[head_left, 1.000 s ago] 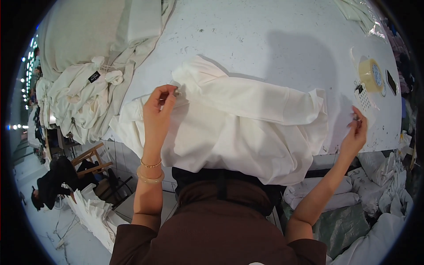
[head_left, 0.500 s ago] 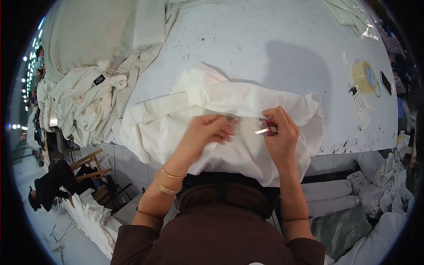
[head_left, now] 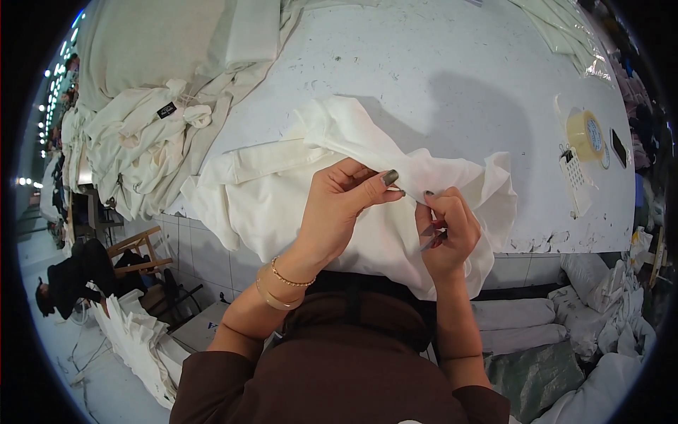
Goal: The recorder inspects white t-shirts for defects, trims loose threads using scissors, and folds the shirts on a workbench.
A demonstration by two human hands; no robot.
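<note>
A white garment (head_left: 275, 198) lies bunched across the near side of the table, some of it hanging over the front edge. My left hand (head_left: 342, 201) is closed, thumb and fingertips pinching the garment's raised edge near its middle. Just to the right, my right hand (head_left: 448, 230) has thumb and forefinger at the same edge. Tucked in its curled fingers are small thread snips (head_left: 433, 239) with dark red handles and a shiny blade; most of the tool is hidden by the hand.
Cream garments (head_left: 141, 141) are heaped on the table's left. To the right are a tape roll (head_left: 585, 134), a phone (head_left: 619, 147) and a white perforated card (head_left: 575, 182). Plastic-wrapped cloth (head_left: 565, 35) lies at far right. White bundles (head_left: 512, 321) sit below; a person (head_left: 78, 279) bends at lower left.
My left hand has moved right and closed on the garment's edge. The right hand has turned, drawing the snips' blade back toward the palm. The cloth's middle edge is lifted and more folded.
</note>
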